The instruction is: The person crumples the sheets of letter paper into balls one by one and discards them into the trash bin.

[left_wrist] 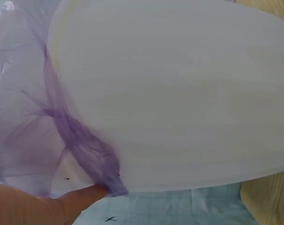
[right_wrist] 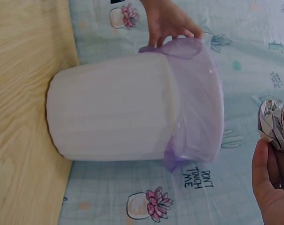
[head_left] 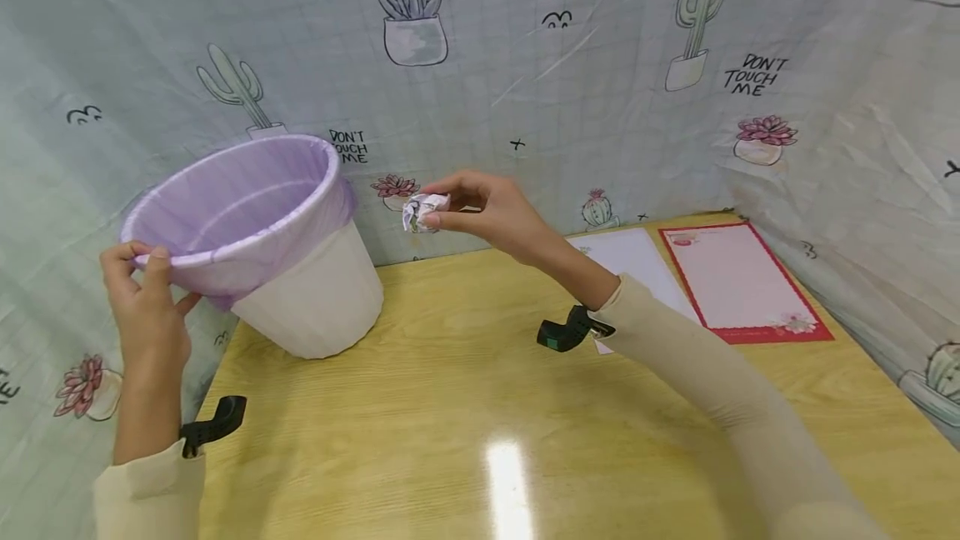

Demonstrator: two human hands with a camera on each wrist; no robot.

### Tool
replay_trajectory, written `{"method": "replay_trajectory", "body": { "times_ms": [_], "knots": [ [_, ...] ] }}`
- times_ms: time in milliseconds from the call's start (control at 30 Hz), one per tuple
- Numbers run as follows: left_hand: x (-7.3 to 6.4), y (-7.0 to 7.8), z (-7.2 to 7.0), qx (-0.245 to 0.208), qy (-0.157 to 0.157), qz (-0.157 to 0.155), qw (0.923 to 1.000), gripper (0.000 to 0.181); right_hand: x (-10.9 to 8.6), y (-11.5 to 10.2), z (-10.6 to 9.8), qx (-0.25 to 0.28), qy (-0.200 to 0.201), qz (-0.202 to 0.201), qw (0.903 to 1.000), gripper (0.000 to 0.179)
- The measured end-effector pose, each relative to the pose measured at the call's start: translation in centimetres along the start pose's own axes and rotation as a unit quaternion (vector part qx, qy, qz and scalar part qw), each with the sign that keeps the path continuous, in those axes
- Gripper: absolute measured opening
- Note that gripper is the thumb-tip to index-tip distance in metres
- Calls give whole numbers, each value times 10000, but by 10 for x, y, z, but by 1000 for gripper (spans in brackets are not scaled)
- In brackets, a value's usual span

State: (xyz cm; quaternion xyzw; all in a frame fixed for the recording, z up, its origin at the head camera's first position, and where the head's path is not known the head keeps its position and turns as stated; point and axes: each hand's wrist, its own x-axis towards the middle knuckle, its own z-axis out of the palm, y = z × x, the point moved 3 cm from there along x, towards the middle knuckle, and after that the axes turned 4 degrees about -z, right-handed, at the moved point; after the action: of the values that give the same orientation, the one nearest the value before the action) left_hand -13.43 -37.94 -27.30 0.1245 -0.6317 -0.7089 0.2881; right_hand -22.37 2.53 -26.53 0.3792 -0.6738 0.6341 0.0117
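At the near-left rim of the white bin (head_left: 322, 298) on the worktop (head_left: 420, 407), the left hand (head_left: 152, 302) pinches edge and purple liner (head_left: 288, 252) between thumb and fingers; a firm hold there should stop rocking and slipping. To the bin's right, apart from it, the right hand (head_left: 501, 211) pinches a crumpled paper ball (head_left: 422, 212) in mid-air; a light grip looks enough. Farther right lie a white sheet (head_left: 637, 261) and a red-bordered sheet (head_left: 738, 273), best kept clear of the sleeve (head_left: 712, 382).
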Motion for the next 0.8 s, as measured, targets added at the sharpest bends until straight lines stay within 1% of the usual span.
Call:
{"method": "replay_trajectory", "body": {
  "times_ms": [100,167,200,267,300,400,467,500,567,633,700,767,800],
  "knots": [
    [1,-2,-5,-3,-94,-161,9998,14,10,1,8,-126,-115,-89,9998,34],
    [3,-2,-9,15,-271,-194,9994,14,16,0,12,-243,-143,-19,9996,35],
    [4,-2,-10,10,-445,-177,9989,14,20,-1,14,-262,-149,1,9995,35],
    [8,-1,-12,-125,-967,-86,9952,13,29,-5,17,-258,-136,11,9996,36],
    [10,1,-12,-197,-1277,-32,9916,14,34,-6,17,-231,-130,32,9996,36],
    [14,4,-17,-488,-2129,44,9758,14,48,-12,24,-106,-211,5,9997,36],
    [16,6,-20,-692,-2481,33,9663,13,58,-15,27,-104,-272,-16,9996,36],
    [17,6,-21,-774,-2586,12,9629,13,62,-17,29,-127,-301,-33,9995,36],
    [19,7,-22,-905,-2690,-41,9589,12,71,-19,32,-197,-346,-9,9992,36],
    [20,8,-22,-945,-2735,-101,9572,13,79,-21,34,-302,-417,40,9987,36],
    [20,8,-23,-933,-2736,-183,9571,13,87,-22,36,-413,-502,60,9979,36],
    [21,9,-24,-931,-2757,-313,9562,10,95,-24,35,-551,-572,128,9968,36],
    [22,9,-24,-951,-2810,-391,9542,9,100,-25,34,-647,-605,123,9960,36]
  ]
}}
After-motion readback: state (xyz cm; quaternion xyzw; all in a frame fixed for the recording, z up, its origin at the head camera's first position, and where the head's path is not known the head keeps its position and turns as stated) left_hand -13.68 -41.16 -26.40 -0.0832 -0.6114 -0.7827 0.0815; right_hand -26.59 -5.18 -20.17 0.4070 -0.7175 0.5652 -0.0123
